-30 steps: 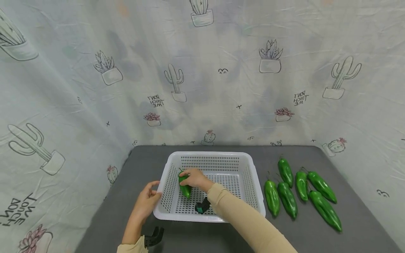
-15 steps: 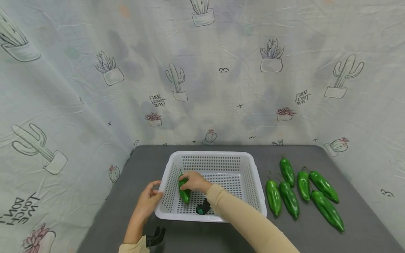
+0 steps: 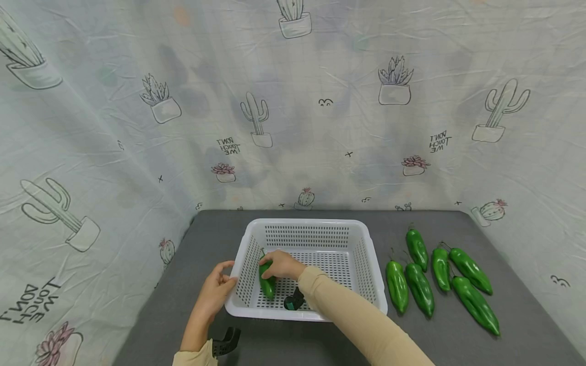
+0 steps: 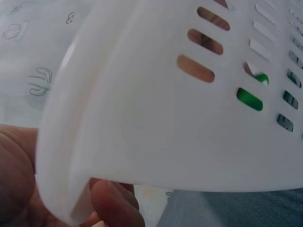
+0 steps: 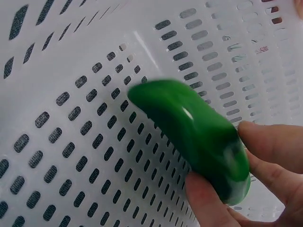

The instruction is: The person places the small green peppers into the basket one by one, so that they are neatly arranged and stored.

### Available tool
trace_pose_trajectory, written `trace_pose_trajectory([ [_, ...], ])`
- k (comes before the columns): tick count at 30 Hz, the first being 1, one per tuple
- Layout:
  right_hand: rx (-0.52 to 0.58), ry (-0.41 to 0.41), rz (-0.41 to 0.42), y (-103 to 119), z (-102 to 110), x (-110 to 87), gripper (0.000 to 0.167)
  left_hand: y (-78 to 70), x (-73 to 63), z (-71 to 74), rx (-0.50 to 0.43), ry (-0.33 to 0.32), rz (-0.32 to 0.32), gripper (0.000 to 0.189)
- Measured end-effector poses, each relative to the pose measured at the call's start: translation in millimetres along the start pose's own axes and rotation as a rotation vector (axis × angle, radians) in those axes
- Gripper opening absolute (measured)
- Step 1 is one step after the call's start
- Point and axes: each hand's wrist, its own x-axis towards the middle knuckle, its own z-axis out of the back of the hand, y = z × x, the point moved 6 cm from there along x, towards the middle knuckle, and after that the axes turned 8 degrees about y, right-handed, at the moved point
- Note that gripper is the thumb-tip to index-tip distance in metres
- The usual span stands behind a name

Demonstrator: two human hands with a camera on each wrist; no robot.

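A white perforated plastic basket (image 3: 305, 222) stands on the dark grey table. My right hand (image 3: 283, 265) reaches inside and holds a glossy green chili pepper (image 3: 267, 288) by its stem-end half, close to the basket's left wall. In the right wrist view, thumb and fingers pinch the pepper (image 5: 189, 118) from both sides, its tip pointing away over the slotted floor. My left hand (image 3: 212, 290) grips the basket's left rim. The left wrist view has its fingers on either side of that rim (image 4: 71, 118), with bits of green pepper (image 4: 249, 99) showing through the slots.
Several green chili peppers (image 3: 420, 290) lie loose on the table (image 3: 220, 223) to the right of the basket. A cloth backdrop (image 3: 297, 127) with cactus drawings rises behind and at both sides. Black wrist mounts (image 3: 294, 300) are on both arms.
The pepper in my right hand has shifted slightly toward the basket's near side, staying by the left wall. My left hand keeps its grip on the rim. The whole head view has drifted slightly.
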Motion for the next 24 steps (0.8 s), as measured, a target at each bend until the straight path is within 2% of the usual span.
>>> trace_pose_trajectory([
  [13, -0.104, 0.083, 0.003, 3.8, -7.5, 2.0, 0.049, 0.2, -0.6, 0.0, -0.008, 0.013, -0.004, 0.046],
  [17, -0.121, 0.068, -0.003, 6.0, -6.2, -1.9, 0.048, 0.8, -0.7, -0.1, -0.008, 0.017, -0.005, 0.046],
  [24, -0.164, 0.007, 0.041, 13.5, 6.0, -11.0, 0.050, 0.3, -0.4, 1.2, -0.002, 0.026, 0.000, 0.047],
])
